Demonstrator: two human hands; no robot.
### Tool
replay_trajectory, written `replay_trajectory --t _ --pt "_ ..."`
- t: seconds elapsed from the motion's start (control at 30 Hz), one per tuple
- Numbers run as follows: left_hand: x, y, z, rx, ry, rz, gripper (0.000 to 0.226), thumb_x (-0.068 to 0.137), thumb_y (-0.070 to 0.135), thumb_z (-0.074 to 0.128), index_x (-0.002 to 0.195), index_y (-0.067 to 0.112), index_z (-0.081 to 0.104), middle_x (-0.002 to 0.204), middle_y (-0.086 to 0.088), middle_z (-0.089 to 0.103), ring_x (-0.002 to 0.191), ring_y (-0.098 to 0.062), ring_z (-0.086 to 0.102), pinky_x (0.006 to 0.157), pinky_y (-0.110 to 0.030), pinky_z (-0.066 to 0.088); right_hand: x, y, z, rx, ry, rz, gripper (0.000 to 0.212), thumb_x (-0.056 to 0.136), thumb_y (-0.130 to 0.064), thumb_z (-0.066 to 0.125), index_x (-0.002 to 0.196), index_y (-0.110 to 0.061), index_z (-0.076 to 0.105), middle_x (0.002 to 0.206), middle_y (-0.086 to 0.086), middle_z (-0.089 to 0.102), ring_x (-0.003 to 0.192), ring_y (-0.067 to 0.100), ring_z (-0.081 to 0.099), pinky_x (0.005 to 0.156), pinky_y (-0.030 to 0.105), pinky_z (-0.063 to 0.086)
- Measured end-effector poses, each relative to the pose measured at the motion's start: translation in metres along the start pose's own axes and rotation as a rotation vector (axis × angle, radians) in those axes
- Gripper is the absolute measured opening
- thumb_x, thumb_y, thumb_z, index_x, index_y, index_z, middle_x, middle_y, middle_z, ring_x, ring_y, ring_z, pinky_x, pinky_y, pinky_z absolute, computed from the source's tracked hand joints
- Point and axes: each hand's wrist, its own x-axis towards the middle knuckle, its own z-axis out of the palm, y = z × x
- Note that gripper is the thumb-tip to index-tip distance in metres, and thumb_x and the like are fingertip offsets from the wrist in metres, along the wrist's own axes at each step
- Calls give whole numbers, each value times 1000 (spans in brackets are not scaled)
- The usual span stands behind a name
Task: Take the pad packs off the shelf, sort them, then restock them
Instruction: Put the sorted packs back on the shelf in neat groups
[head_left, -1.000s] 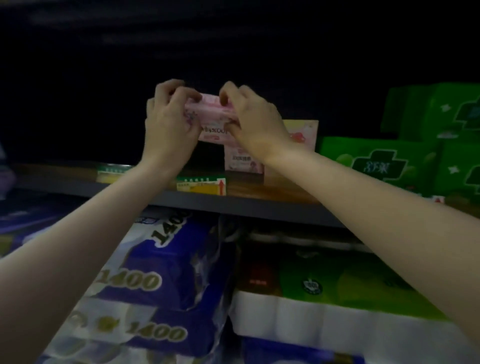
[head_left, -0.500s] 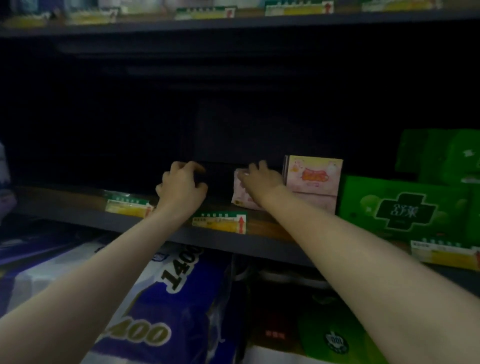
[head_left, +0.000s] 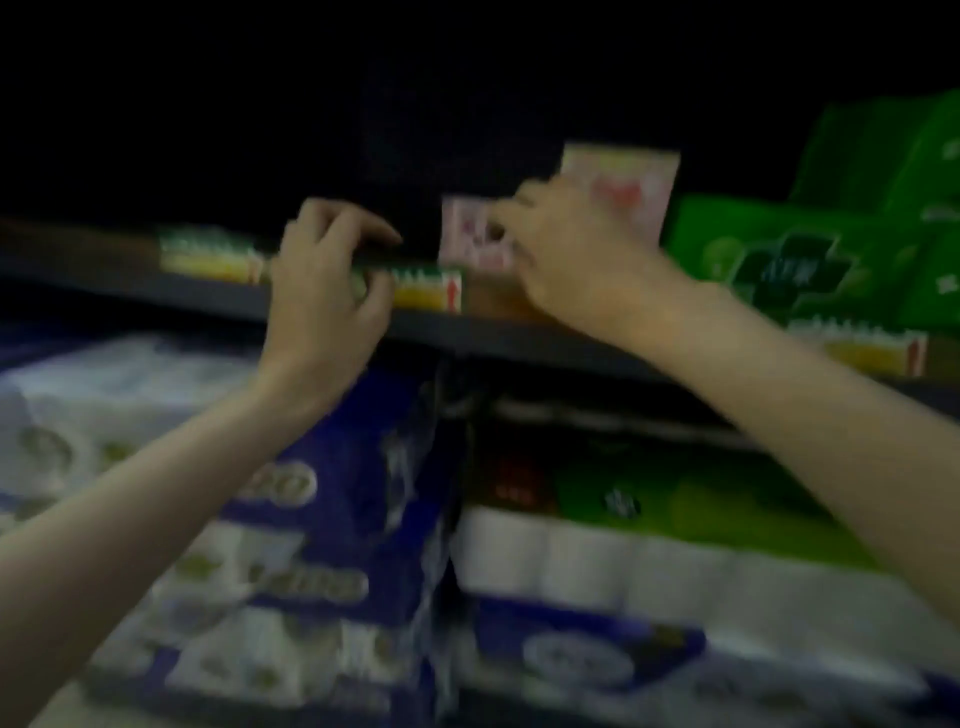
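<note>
blur softens everything i see. my right hand (head_left: 576, 254) has its fingers on a small pink pad pack (head_left: 470, 239), a soft rectangular packet standing on the dark shelf (head_left: 208, 296); whether it's gripped i can't tell. my left hand (head_left: 327, 291) hovers loosely curled, holding nothing. glossy green packs (head_left: 779, 260) sit right, partly cut off.

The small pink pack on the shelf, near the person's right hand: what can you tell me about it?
The small pink pack is a pale pink, soft-looking wrapped packet with reddish print, too blurred to read. It stands upright on the brown shelf, behind a yellow and green price tag. A taller pink pack stands to its right. The right hand covers its right edge with curled fingers and seems to touch or pinch it. The left hand is apart from it, at the shelf's front edge.
</note>
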Motion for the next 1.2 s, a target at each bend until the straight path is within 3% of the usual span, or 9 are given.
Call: replay_trajectory --t 0.13,0.27,0.47,0.57,0.7,0.9,0.97,1.07,1.2 --pt "-119 28 9 -45 -226 203 24 76 8 45 96 9 59 104 -11 53 96 -28 47 80 -37 34 -126 -9 37 169 7 -129 27 86 -19 39 94 -7 62 89 14 60 86 34 55 59 46 51" --pt "-245 36 45 -1 -610 175 27 70 15 45 97 19 49 102 -4 54 89 -25 48 71 -34 32 -245 -32 127 350 -387 -173 17 78 -13 56 88 -3 66 87 17 62 78 37 61 54 45 53" --pt "-374 25 76 140 -1352 169 63 38 39 84 96 31 61 100 7 65 84 -13 65 61 -22 50 -360 -71 235 412 -1140 -166 49 97 -19 44 143 -11 31 154 8 18 136 28 25 103 39 36" --pt "-402 31 81 172 -1571 157 62 74 43 71 129 22 52 142 1 44 127 -16 45 97 -31 41 -384 -88 263 504 -1185 -40 52 98 -19 43 147 -13 24 158 6 4 142 25 14 110 39 26" --pt "-428 45 102 155 -1627 117 54 95 26 48 145 20 28 157 3 11 143 -15 13 112 -33 16 -402 -107 290 543 -1117 32 53 99 -15 39 148 -18 20 158 3 1 143 25 13 110 37 24" --pt "-449 63 133 291 -1699 36 67 91 24 55 146 10 18 152 -6 23 139 -23 23 109 -34 24 -420 -107 305 700 -983 200 63 96 -57 30 150 -33 9 158 -10 1 137 24 30 89 29 31" --pt "-455 66 139 324 -1678 76 70 80 25 70 137 7 34 139 -10 42 130 -25 37 102 -31 35 -425 -108 313 710 -1005 245 66 94 -57 33 150 -31 9 158 -8 -1 136 26 31 88 31 35" --pt "-453 74 145 397 -1661 140 70 57 33 85 116 5 60 111 -12 62 104 -25 59 84 -27 48 -421 -114 317 657 -1061 305 53 97 -39 41 145 -22 27 153 6 16 132 30 30 87 35 37" --pt "-469 72 153 425 -1707 315 57 90 12 53 139 3 25 141 -13 34 130 -29 28 107 -36 24 -418 -117 318 432 -1020 186 49 91 -4 46 135 -18 30 129 17 34 110 34 44 65 34 33"
